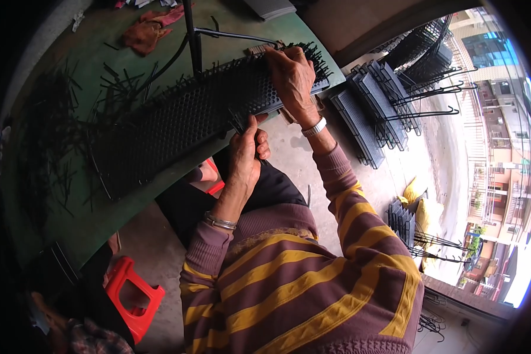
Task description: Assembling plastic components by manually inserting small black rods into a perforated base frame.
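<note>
A long black perforated tray lies slantwise along the near edge of the green table. Many short black sticks stand up from its far side and crowd its right end. My left hand is closed around a small bundle of thin black sticks, just in front of the tray's near edge. Over the tray's right end, my right hand bends down with its fingertips pressed together among the standing sticks. What those fingertips hold, if anything, is hidden.
Loose black sticks are heaped on the table's left. A black metal stand and an orange-red cloth are beyond the tray. Stacked dark trays with long hooks sit on the floor at right. A red stool is at lower left, beside another person.
</note>
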### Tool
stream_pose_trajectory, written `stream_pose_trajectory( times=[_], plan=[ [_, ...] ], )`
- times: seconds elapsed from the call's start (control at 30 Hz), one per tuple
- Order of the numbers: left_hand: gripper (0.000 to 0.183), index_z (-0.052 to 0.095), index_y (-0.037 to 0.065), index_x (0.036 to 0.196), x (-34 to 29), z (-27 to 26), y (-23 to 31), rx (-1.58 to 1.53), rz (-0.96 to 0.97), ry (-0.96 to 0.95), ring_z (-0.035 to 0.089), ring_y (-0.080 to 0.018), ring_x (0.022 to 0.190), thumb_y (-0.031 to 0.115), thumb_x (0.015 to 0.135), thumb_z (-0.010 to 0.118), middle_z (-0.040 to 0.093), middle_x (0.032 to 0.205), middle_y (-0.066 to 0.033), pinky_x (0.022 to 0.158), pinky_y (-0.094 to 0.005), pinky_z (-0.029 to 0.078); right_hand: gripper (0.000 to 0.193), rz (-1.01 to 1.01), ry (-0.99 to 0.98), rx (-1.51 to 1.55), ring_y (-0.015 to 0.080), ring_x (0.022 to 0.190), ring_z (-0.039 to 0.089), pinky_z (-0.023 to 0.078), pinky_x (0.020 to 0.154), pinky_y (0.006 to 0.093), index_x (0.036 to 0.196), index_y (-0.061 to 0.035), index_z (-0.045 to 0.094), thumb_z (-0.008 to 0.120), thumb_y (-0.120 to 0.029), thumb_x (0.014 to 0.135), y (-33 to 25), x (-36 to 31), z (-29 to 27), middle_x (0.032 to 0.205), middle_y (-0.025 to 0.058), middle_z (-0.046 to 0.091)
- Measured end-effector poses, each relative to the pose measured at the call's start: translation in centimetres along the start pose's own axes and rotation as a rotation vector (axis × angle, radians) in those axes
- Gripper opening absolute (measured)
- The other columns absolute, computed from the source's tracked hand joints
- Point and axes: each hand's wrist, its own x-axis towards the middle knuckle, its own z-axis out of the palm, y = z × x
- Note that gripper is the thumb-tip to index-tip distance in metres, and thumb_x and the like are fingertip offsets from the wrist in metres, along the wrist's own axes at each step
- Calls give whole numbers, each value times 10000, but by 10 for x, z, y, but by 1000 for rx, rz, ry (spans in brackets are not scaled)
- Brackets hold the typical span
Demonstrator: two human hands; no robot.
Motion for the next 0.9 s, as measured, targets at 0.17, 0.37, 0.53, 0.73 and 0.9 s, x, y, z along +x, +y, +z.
stream_pose_trajectory(
  times=[0.17, 0.37, 0.53, 0.73, 0.9],
  plan=[
    [350, 622, 75, 1051, 0, -2, 0, 16, -2, 33, 295, -41, 479, 408, 949, 594, 336, 588, 77, 469, -217, 267, 158, -23, 19, -100, 220, 805, 563, 384, 724, 357, 1008, -175, 730, 636, -208, 885, -1, -4, -3, 878, 48, 584],
    [327, 630, 87, 1028, -4, 1, 3, 75, 4, 4, 274, -31, 476, 402, 945, 603, 303, 572, 92, 468, -209, 248, 148, 21, -20, -138, 231, 828, 544, 378, 741, 368, 981, -161, 727, 627, -222, 890, -4, -10, -8, 883, 60, 573],
    [331, 636, 80, 1053, -6, -1, 3, 76, 31, -10, 268, -25, 469, 390, 940, 616, 306, 571, 94, 458, -203, 235, 180, 1, -60, -266, 229, 878, 531, 375, 776, 381, 1038, -146, 714, 625, -206, 894, -9, -8, -9, 883, 60, 570],
    [280, 630, 79, 1031, -11, 4, 9, 42, 15, -46, 282, -22, 471, 344, 939, 625, 337, 584, 86, 450, -196, 234, 243, 232, -251, 417, 214, 774, 614, 482, 689, 332, 1096, -47, 675, 633, -185, 900, -16, -23, -42, 861, 94, 628],
    [329, 668, 66, 1079, -13, 7, 11, 162, -8, -71, 333, -21, 477, 358, 936, 620, 408, 601, 70, 429, -184, 229, 327, 417, -719, 698, 100, 886, 617, 509, 761, 286, 1079, 44, 648, 633, -248, 935, -23, -22, -71, 937, 58, 668]
  ],
)
